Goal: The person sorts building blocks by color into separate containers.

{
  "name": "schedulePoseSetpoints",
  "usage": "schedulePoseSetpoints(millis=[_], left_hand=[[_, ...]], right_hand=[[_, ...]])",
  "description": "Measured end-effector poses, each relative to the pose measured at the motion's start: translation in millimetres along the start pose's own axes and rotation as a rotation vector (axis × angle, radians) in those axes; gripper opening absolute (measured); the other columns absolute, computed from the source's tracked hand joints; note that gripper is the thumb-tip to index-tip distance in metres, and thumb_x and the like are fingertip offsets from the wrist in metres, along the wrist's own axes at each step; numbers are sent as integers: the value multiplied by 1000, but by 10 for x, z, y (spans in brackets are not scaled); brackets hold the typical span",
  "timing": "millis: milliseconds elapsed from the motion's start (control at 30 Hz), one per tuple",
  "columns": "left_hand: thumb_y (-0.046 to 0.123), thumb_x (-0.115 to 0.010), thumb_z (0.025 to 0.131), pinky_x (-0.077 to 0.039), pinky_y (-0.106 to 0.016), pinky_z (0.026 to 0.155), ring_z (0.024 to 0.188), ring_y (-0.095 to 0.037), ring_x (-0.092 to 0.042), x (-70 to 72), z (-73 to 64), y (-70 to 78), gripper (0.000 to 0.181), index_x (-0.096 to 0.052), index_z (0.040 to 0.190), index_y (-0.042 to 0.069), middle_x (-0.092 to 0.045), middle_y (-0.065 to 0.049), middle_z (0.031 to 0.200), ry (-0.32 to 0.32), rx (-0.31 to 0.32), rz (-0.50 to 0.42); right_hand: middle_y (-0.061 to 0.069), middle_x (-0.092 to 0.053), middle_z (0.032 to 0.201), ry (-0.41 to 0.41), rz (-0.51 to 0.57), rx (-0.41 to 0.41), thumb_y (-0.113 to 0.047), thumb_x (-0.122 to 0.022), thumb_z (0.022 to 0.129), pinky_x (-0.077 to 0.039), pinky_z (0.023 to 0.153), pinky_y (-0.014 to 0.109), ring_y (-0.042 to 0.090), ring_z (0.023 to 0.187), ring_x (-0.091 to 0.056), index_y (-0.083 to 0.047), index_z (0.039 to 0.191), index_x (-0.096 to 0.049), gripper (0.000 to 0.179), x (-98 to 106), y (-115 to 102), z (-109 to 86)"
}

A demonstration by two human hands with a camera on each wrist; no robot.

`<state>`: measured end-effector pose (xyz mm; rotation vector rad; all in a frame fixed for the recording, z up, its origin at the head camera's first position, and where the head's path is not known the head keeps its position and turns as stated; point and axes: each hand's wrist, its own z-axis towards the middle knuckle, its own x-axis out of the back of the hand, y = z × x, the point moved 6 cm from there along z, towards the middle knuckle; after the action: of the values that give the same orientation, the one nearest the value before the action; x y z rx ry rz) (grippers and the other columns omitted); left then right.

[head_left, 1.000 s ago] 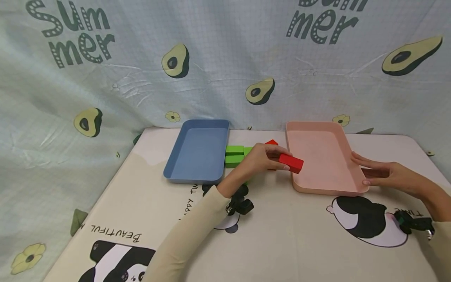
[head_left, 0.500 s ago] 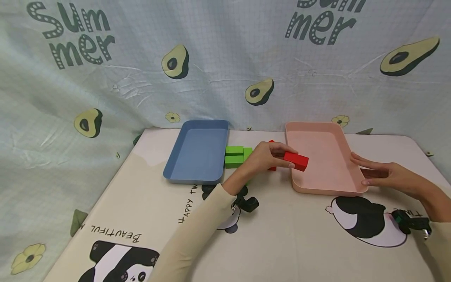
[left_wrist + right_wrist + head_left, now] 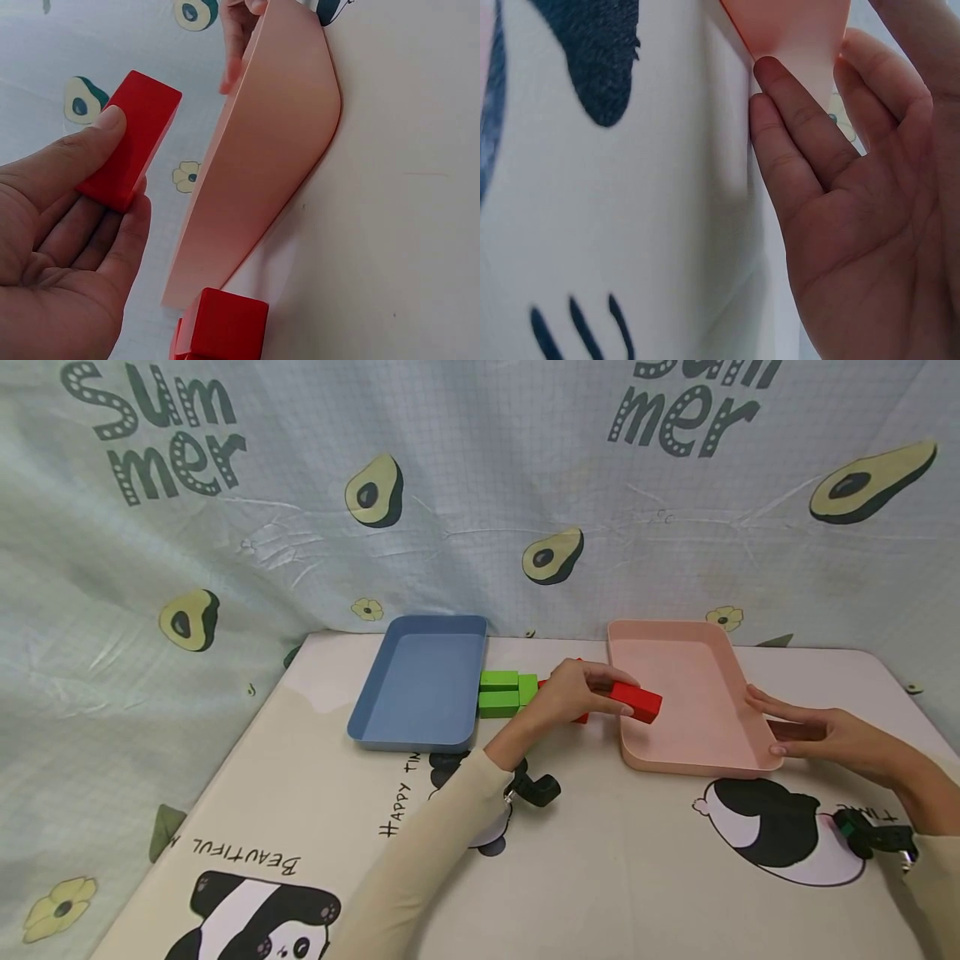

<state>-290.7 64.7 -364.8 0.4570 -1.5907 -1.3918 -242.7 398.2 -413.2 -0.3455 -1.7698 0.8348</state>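
Note:
My left hand (image 3: pixel 570 693) pinches a red rectangular block (image 3: pixel 639 702) between thumb and fingers, over the left side of the pink tray (image 3: pixel 697 735). In the left wrist view the held block (image 3: pixel 139 135) is tilted, and the tray's outer wall (image 3: pixel 262 135) stands to its right. My right hand (image 3: pixel 840 739) touches the tray's right side with fairly straight fingers. The right wrist view has two fingertips (image 3: pixel 769 71) against the lower part of that wall. Other red blocks (image 3: pixel 229 322) lie beside the tray, partly hidden behind my left hand in the head view.
A blue tray (image 3: pixel 423 685) stands to the left, with several green blocks (image 3: pixel 498 703) along its right side. Both trays are near the table's back edge, in front of a printed cloth backdrop (image 3: pixel 450 485). A panda-printed cloth (image 3: pixel 585 893) covers the table.
My left hand has moved a little to the right with the red block, farther over the pink tray. My right hand stays at the tray's side.

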Motion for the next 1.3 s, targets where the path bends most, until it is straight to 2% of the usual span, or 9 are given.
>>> schedulePoseSetpoints(millis=[333, 433, 567, 633, 667, 767, 833, 1133, 1300], left_hand=[[14, -88, 80, -55, -20, 77, 91, -4, -67, -57, 68, 10, 34, -79, 113, 16, -76, 9, 98, 11, 16, -47], [14, -88, 81, -55, -20, 77, 90, -4, -67, -77, 93, 15, 33, -79, 113, 16, -75, 9, 96, 9, 22, -51], [14, -87, 82, -54, -20, 77, 90, -5, -67, -102, 134, 21, 33, -79, 113, 17, -75, 10, 95, 7, 21, -56], [14, -87, 82, -54, -20, 77, 90, -4, -68, -113, 157, 20, 32, -79, 113, 17, -75, 10, 95, 6, 21, -60], [14, -87, 82, -54, -20, 78, 90, -4, -68, -119, 169, 18, 32, -79, 113, 17, -75, 10, 95, 6, 22, -62], [14, -87, 82, -54, -20, 78, 90, -3, -67, -138, 204, 10, 32, -79, 113, 18, -75, 11, 96, 3, 33, -56], [14, -87, 82, -54, -19, 78, 91, -2, -67, -153, 226, 10, 31, -80, 113, 18, -75, 11, 96, -2, 38, -48], [15, -86, 83, -53, -17, 79, 90, -1, -66, -220, 357, 30, 31, -79, 114, 19, -75, 12, 95, -16, 44, -10], [11, -85, 84, -52, -16, 81, 91, -2, -66, -247, 430, 7, 31, -79, 114, 16, -75, 9, 96, -19, 46, -47]], right_hand=[[-36, -21, 155, 6, -64, -24, -29, -70, 98, -43, 83, 10, -32, 109, -28, -30, 161, -26, 77, 22, 31, 6], [-36, -21, 154, 4, -61, -24, -28, -71, 97, -43, 84, 11, -32, 109, -30, -30, 161, -26, 77, 30, 31, 15], [-34, -20, 156, 6, -73, -31, -31, -71, 97, -53, 98, 41, -26, 116, -34, -30, 161, -26, 78, 47, 38, 25], [-33, -20, 156, 8, -89, -40, -33, -71, 97, -53, 99, 45, -25, 116, -35, -31, 161, -25, 79, 59, 47, 34], [-32, -20, 156, 9, -93, -40, -33, -71, 97, -53, 99, 44, -24, 116, -34, -31, 161, -26, 79, 64, 46, 39], [-33, -22, 156, 10, -87, -20, -31, -73, 96, -48, 90, 18, -26, 117, -33, -28, 161, -29, 79, 81, 33, 59], [-34, -24, 155, 10, -72, 1, -29, -74, 95, -43, 85, 9, -33, 111, -28, -26, 160, -33, 77, 92, 26, 71], [-37, -27, 152, 18, -21, 29, -24, -76, 93, -43, 84, 7, -34, 113, -28, -21, 158, -38, 75, 128, 34, 106], [-33, -24, 156, 12, -35, 10, -28, -75, 94, -44, 85, 9, -33, 113, -26, -22, 159, -36, 76, 118, 54, 137]])
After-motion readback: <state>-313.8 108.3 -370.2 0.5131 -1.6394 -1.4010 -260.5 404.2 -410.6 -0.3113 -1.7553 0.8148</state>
